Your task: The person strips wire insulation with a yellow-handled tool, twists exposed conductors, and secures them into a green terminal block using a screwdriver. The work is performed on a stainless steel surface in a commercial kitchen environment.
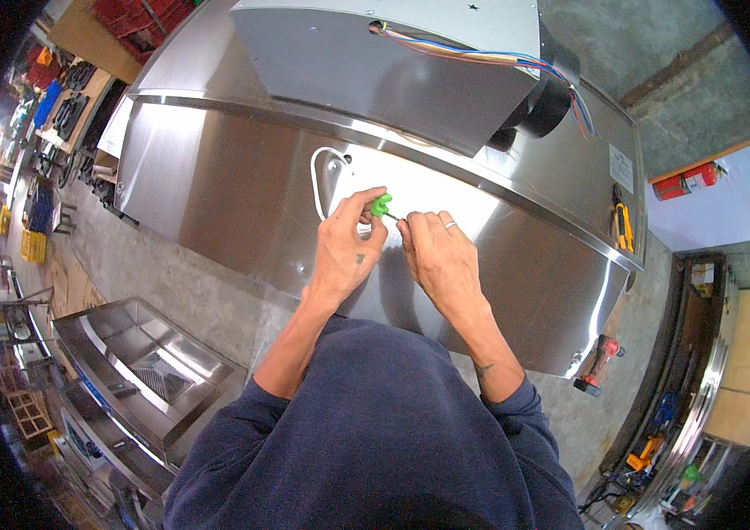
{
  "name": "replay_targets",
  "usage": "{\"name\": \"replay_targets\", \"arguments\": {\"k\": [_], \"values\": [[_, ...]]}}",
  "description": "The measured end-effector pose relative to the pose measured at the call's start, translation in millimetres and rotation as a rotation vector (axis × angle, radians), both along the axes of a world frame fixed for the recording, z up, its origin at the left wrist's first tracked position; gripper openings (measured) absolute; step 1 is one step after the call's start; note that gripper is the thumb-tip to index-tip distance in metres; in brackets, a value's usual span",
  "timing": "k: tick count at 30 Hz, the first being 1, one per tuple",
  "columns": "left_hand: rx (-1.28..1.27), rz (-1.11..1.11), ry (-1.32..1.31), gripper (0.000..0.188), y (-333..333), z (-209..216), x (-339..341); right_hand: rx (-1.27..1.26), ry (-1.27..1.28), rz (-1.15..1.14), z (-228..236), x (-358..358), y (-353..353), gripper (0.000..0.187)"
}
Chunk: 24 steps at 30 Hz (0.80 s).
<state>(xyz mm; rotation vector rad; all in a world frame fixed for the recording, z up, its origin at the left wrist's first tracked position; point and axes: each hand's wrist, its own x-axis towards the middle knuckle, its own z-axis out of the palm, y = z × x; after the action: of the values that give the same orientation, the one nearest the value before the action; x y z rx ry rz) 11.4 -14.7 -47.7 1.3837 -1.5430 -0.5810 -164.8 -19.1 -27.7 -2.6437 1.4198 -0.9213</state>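
Above a stainless steel panel, my left hand pinches a small bright green plastic piece between thumb and fingers. My right hand, a ring on one finger, is closed on a thin dark rod that runs to the green piece. Whether the rod is a screwdriver shaft or part of the piece, I cannot tell; the right fingers hide its other end. A white cable comes out of a hole in the panel and loops down behind my left hand.
Beyond the panel stands a grey metal box with loose coloured wires and a black round duct. Pliers with yellow-black handles lie at the right end. A red cordless drill sits right; another steel unit stands left.
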Motion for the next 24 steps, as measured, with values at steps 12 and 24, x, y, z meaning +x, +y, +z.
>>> {"name": "replay_targets", "arguments": {"k": [12,24], "values": [[-0.064,0.040,-0.011,0.044,4.6,-1.9,-6.9,0.272,-0.084,-0.145,-11.2,5.6,10.0,0.026],[0.354,-0.298,0.571,0.055,-16.7,8.1,14.8,0.891,-1.132,0.027,-21.9,-5.5,-7.5,0.041]]}}
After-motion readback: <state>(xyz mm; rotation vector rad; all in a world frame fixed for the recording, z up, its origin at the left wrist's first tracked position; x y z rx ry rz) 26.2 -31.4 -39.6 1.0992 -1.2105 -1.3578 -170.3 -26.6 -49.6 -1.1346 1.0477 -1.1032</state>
